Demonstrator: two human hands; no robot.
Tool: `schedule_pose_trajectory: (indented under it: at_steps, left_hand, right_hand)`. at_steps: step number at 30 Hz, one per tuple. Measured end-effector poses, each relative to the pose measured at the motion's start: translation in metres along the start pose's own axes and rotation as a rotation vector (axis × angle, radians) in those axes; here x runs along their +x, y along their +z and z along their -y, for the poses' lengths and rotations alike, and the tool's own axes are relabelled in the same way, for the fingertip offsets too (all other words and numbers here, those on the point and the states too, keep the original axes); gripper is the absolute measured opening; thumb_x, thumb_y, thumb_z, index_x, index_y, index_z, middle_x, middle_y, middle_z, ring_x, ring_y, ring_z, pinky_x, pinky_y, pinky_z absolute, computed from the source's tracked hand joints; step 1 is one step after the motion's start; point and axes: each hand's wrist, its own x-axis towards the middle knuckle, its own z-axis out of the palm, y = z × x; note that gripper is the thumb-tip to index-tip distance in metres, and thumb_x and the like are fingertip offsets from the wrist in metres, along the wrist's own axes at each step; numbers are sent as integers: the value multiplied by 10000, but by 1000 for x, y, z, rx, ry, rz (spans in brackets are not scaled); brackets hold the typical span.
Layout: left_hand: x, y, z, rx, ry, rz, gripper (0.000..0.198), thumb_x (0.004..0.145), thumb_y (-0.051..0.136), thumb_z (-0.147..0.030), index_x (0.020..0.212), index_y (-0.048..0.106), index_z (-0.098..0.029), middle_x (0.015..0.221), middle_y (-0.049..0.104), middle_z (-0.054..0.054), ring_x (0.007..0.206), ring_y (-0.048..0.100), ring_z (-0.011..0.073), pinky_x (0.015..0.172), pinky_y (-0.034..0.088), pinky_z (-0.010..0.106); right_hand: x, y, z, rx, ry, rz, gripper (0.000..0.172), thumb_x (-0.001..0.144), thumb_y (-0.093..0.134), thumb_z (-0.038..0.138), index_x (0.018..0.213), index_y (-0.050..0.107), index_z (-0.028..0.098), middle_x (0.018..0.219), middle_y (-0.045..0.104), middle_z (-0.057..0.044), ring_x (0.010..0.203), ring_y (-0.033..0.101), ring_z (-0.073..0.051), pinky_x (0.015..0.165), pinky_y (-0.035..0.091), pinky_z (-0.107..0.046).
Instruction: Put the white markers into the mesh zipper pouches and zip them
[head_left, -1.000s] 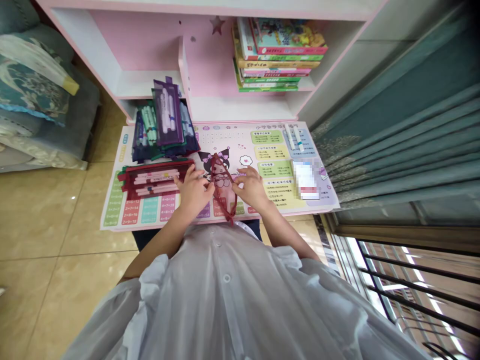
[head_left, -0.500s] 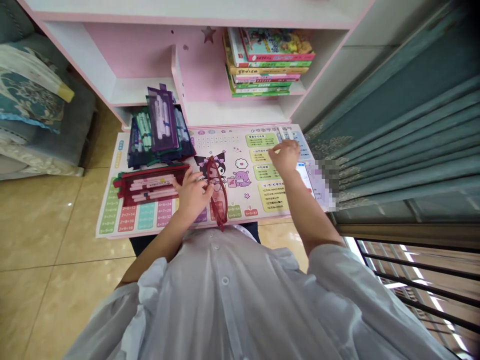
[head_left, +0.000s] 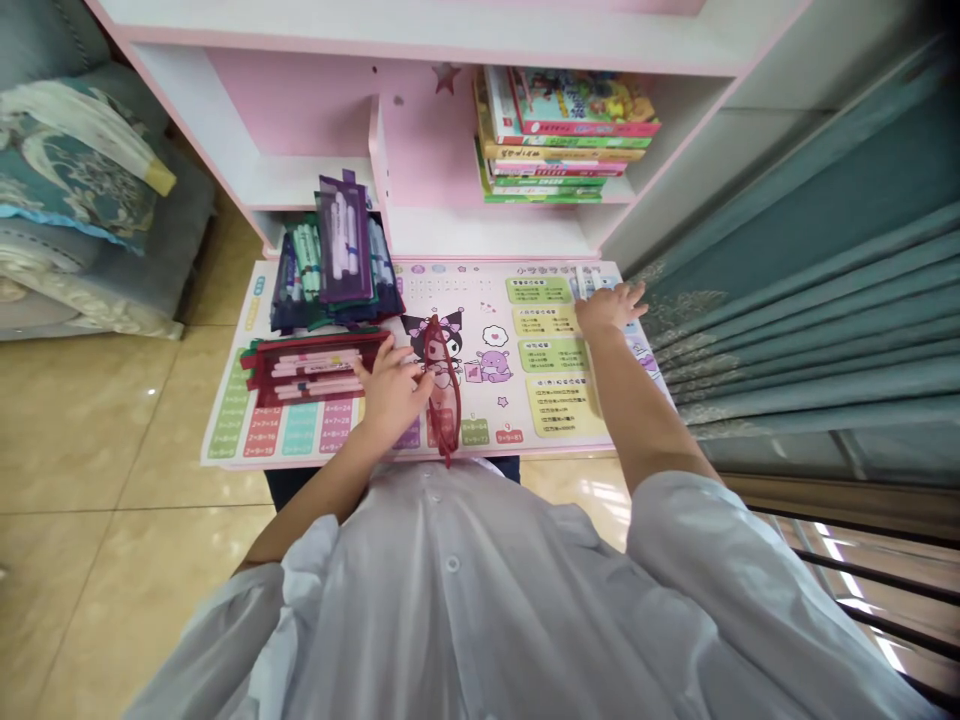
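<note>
My left hand [head_left: 394,392] rests with spread fingers on the desk, between two dark red mesh pouches. Its fingertips touch or nearly touch both. The left pouch [head_left: 319,392] lies flat with several pink pens inside. The right pouch [head_left: 444,415] is narrow, stands on edge and shows no pens. My right hand [head_left: 609,308] is at the far right of the desk, by two white pens [head_left: 580,284]. Some of its fingers stretch out to the right; whether the thumb and forefinger touch a pen is hidden.
A pile of purple, green and blue mesh pouches [head_left: 345,250] with pens sits at the desk's back left. Stacked books [head_left: 566,150] stand on the pink shelf [head_left: 487,225]. The printed desktop [head_left: 487,300] borders a teal curtain [head_left: 810,260] on the right.
My right hand has moved lower at the white pens, and its fingers have spread. The phone beside my right forearm is out of sight. My left hand stays by the red pouches.
</note>
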Motion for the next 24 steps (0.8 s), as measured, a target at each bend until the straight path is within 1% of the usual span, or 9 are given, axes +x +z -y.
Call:
schedule_pose_trajectory:
  at_steps: [4, 7, 10, 12, 15, 17, 20, 22, 24]
  left_hand:
    - [-1, 2, 2, -5, -10, 5, 271, 889, 610, -368, 669, 702, -240, 1335, 685, 44, 1459, 409, 356, 1200, 115, 745]
    - [-1, 2, 1, -2, -6, 6, 273, 896, 598, -368, 682, 714, -244, 1338, 684, 37, 1454, 413, 363, 1194, 115, 750]
    - [-1, 2, 0, -5, 0, 2, 264, 900, 599, -368, 700, 722, -246, 1329, 688, 42, 1455, 416, 357, 1188, 118, 757]
    - [-1, 1, 0, -3, -1, 1, 260, 898, 608, -365, 698, 722, -244, 1327, 689, 45, 1456, 416, 358, 1188, 118, 761]
    - [-1, 1, 1, 3, -4, 6, 256, 893, 614, -357, 691, 721, -242, 1331, 688, 49, 1461, 409, 365, 1192, 126, 759]
    - [-1, 1, 2, -1, 1, 8, 264, 897, 603, -349, 688, 717, -237, 1336, 685, 59, 1466, 401, 364, 1192, 136, 758]
    - [-1, 2, 2, -5, 11, 7, 269, 907, 583, -332, 693, 711, -232, 1343, 679, 70, 1467, 402, 359, 1181, 150, 768]
    - [-1, 2, 1, -4, 13, 8, 261, 907, 585, -332, 702, 713, -235, 1343, 680, 65, 1468, 404, 356, 1178, 153, 770]
    - [-2, 1, 0, -1, 12, 9, 257, 906, 585, -326, 702, 712, -235, 1347, 680, 59, 1470, 403, 354, 1181, 150, 763]
  right_hand:
    - [-1, -1, 0, 21, -35, 11, 438, 900, 476, 227, 1244, 643, 14, 1547, 361, -321, 1528, 88, -429, 1147, 151, -739]
    - [-6, -6, 4, 7, -45, 54, 417, 866, 535, 234, 1197, 662, 15, 1564, 348, -305, 1535, 70, -426, 1169, 149, -718]
    - [-20, -13, 10, 26, -41, 48, 396, 855, 568, 275, 1150, 679, 35, 1564, 365, -276, 1535, 97, -430, 1177, 171, -721]
    - [-37, -19, 16, 102, -49, 20, 327, 849, 567, 272, 1063, 707, 69, 1556, 394, -248, 1526, 151, -438, 1158, 212, -738]
    - [-75, -30, 26, 308, -110, -23, 190, 823, 578, 261, 853, 714, 133, 1507, 478, -199, 1509, 229, -429, 1131, 282, -739]
    - [-107, -39, 34, 434, -189, -43, 153, 805, 596, 279, 761, 682, 161, 1473, 518, -184, 1506, 252, -423, 1130, 304, -734]
    - [-161, -56, 44, 579, -345, -39, 146, 790, 603, 269, 667, 627, 195, 1447, 547, -169, 1506, 286, -407, 1186, 252, -713]
    - [-194, -66, 50, 655, -463, 1, 142, 782, 623, 278, 655, 622, 214, 1457, 546, -137, 1524, 263, -393, 1219, 217, -687]
    - [-222, -71, 55, 699, -544, 34, 137, 760, 647, 272, 636, 615, 224, 1454, 552, -118, 1537, 251, -387, 1236, 198, -667]
